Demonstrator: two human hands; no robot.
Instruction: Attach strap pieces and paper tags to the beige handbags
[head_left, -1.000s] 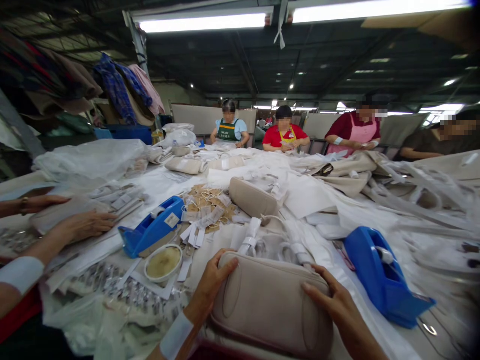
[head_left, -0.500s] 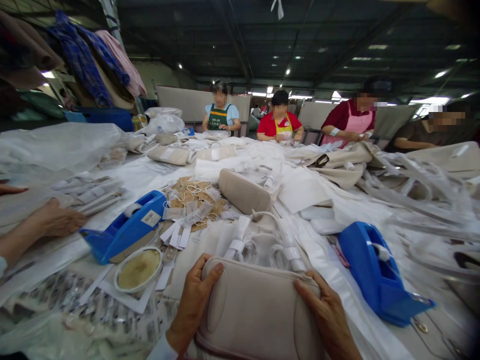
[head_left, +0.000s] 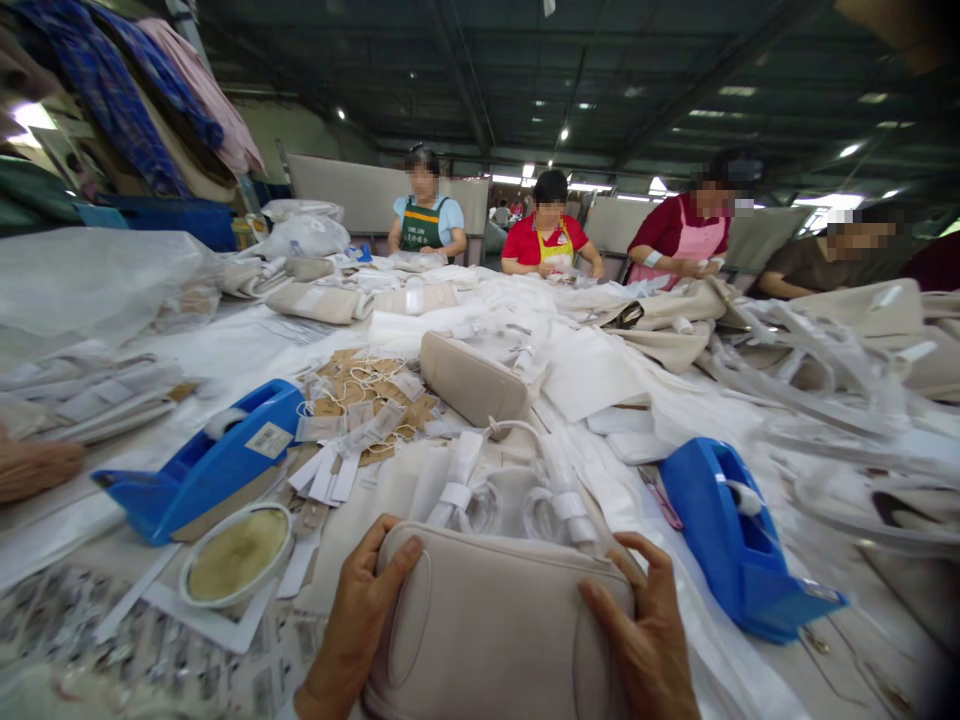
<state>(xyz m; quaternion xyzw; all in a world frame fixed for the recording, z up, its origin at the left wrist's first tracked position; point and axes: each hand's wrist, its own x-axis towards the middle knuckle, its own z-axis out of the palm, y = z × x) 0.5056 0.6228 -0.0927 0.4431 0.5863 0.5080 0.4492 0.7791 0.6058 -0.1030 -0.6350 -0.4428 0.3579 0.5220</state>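
A beige leather handbag [head_left: 487, 630] stands upright at the near edge of the table. My left hand [head_left: 352, 620] grips its left end, thumb on the front and fingers behind. My right hand [head_left: 645, 640] clasps its right end the same way. The bag's handles [head_left: 510, 490], wrapped in white paper and clear film, lie behind its top edge.
A blue tape dispenser [head_left: 202, 460] and a shallow white dish [head_left: 234, 553] sit at the left, another blue dispenser [head_left: 731, 540] at the right. Paper tags [head_left: 360, 410], a second beige bag [head_left: 471, 380] and white wrapping cover the table. Several people work at the far side; a co-worker's hand [head_left: 34, 465] rests at left.
The view has tilted and shifted so the bag and my hands sit lower and nearer. The co-worker's hands at the left have slid mostly out of view.
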